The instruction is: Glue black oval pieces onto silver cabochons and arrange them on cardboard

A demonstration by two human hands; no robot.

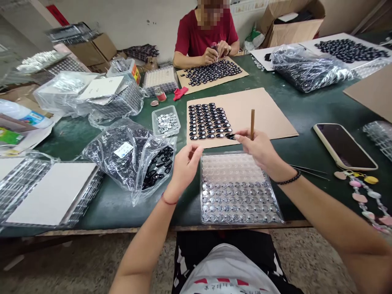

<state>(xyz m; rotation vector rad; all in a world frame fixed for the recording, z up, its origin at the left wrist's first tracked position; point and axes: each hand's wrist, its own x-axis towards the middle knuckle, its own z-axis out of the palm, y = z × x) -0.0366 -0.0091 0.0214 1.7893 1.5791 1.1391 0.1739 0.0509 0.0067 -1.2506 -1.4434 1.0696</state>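
Note:
My right hand point(260, 151) is closed around a thin brown stick point(252, 122) that stands upright from the fist. Its thumb and index tips touch a black oval piece point(230, 136) at the end of the nearest row on a cardboard sheet point(263, 110). Rows of similar black oval pieces point(210, 120), each with a shiny spot, cover the sheet's left part. My left hand point(186, 165) hovers left of a clear tray point(241, 200), fingers curled toward the thumb; whatever they may hold is hidden. Round clear-and-silver parts fill the tray's near rows.
Left of the sheet stands a plastic box point(166, 121) of small silver parts. An open plastic bag point(128, 155) spills black pieces. Tweezers point(309, 170) and a phone point(346, 146) lie at right. Across the table a person in red point(205, 36) works over black pieces.

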